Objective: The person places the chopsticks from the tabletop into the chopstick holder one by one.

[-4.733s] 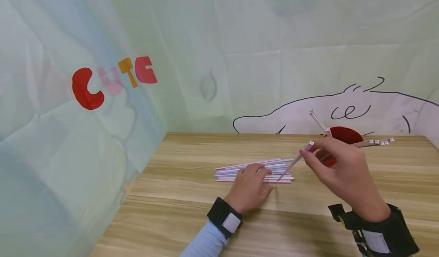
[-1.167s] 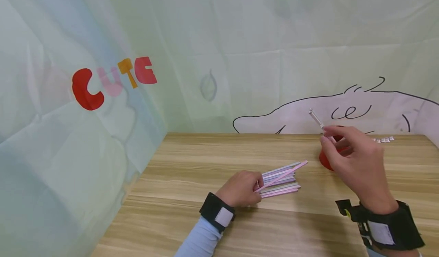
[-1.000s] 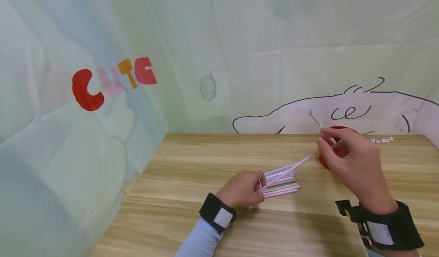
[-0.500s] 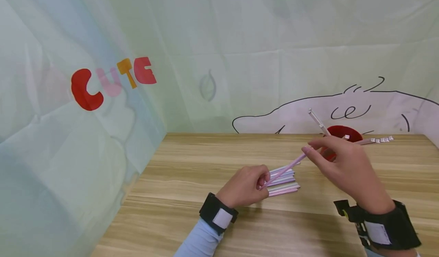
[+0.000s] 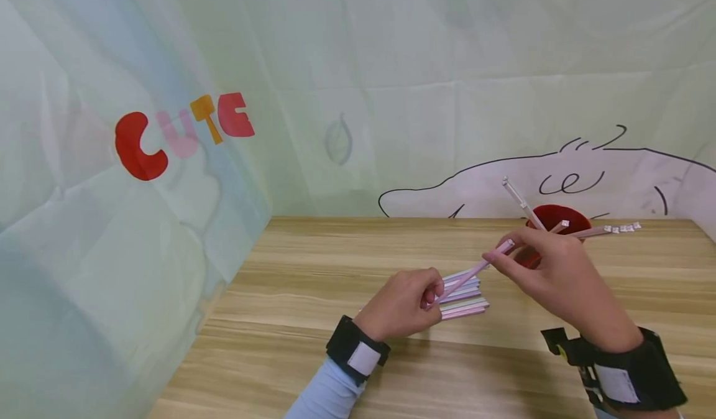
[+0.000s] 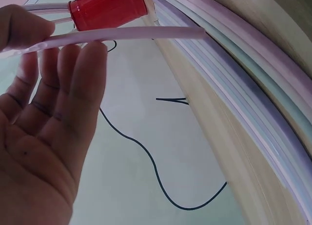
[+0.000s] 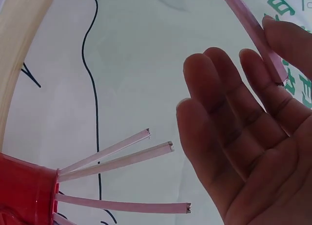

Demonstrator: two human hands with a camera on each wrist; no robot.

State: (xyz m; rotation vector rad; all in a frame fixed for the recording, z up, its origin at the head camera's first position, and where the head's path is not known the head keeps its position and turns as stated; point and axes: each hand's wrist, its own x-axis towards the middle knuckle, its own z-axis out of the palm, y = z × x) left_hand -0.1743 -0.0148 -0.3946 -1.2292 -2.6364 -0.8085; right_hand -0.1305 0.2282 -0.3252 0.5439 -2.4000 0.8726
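My left hand [image 5: 399, 301] pinches a thin pink straw [image 5: 472, 274] near its lower end, low beside the bundle. Thumb and fingertips meet across the straw [image 6: 146, 33] in the left wrist view, and one end sticks out past the fingers. My right hand [image 5: 559, 279] pinches the same straw by its upper end. That tip [image 7: 280, 79] shows between thumb and finger in the right wrist view, the other fingers loose. A bundle of pastel straws [image 5: 461, 310] lies on the table, partly hidden by my left hand. Behind my right hand stands a red cup [image 5: 559, 215].
Several straws stand in the cup: one straw [image 5: 521, 201] leans up left, while other straws [image 5: 621, 228] lean right. The wooden table [image 5: 313, 251] ends at a pale fabric wall [image 5: 403, 127] with a line drawing. Another fabric wall [image 5: 73, 232] with coloured letters borders the left.
My right hand has left the cup, where another straw now stands, and come left to pinch the upper end of the pink straw that my left hand lifted from the bundle.
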